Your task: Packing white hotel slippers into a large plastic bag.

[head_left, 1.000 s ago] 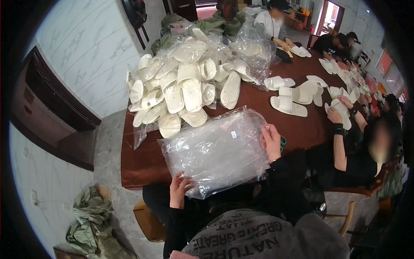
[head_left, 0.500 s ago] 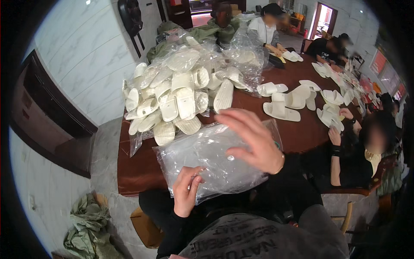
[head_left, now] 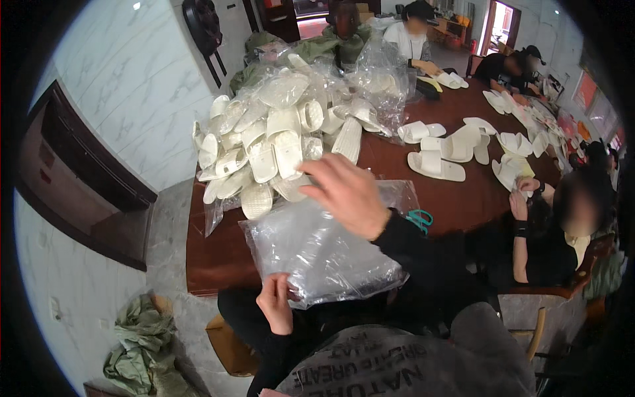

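A stack of clear plastic bags [head_left: 331, 255] lies flat at the table's near edge, in front of me. At its near left corner, my left hand [head_left: 275, 303] has its fingers closed on the edge of a plastic bag. My right hand [head_left: 347, 198] hovers over the far part of the stack, fingers stretched toward the left, holding nothing. Just beyond it rises a heap of white slippers [head_left: 288, 149], many of them in clear bags. Teal-handled scissors [head_left: 421, 220] lie at the right side of the stack, partly hidden by my right sleeve.
Loose white slippers [head_left: 440, 165] are spread over the dark red-brown table [head_left: 456, 198] to the right. A co-worker [head_left: 529, 231] handles slippers on that side; others sit farther along. Green sacks [head_left: 140, 344] lie on the floor at left, near a brown box [head_left: 231, 347].
My right hand has moved left and toward the slipper heap, uncovering the scissors. My left hand stays at the bags' near corner. The view has shifted slightly.
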`<state>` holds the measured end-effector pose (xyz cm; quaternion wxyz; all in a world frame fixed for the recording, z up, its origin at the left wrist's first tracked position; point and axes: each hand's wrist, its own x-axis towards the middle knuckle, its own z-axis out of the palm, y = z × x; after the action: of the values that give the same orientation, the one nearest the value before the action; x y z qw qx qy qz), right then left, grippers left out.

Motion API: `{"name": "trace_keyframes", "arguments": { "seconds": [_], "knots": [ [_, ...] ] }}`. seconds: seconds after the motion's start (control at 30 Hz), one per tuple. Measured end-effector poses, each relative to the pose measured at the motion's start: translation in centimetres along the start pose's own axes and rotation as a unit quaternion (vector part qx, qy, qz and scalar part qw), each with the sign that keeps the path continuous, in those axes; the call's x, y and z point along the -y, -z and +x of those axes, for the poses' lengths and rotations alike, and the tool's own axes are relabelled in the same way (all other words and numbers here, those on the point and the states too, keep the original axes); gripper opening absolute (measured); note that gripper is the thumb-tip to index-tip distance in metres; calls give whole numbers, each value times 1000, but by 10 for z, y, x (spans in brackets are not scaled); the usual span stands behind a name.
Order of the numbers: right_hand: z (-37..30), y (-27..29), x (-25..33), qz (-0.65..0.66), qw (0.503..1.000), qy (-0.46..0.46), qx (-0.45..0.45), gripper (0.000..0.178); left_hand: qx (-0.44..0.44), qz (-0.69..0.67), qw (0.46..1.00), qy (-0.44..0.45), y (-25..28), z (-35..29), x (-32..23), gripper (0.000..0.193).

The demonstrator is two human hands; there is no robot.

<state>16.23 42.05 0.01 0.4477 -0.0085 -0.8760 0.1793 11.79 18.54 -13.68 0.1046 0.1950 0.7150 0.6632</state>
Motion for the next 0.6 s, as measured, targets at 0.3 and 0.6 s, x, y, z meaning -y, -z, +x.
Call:
{"name": "trace_keyframes", "arguments": {
  "seconds": [0.3, 0.6],
  "knots": [
    [-142, -130, -16, -40, 966, -21, 255, 62, -76, -85, 979, 169, 31, 13, 110, 14],
    [-185, -154, -53, -57, 942, -72, 322, 67, 50, 425, 885, -182, 8, 48, 31, 63]
  ]
}}
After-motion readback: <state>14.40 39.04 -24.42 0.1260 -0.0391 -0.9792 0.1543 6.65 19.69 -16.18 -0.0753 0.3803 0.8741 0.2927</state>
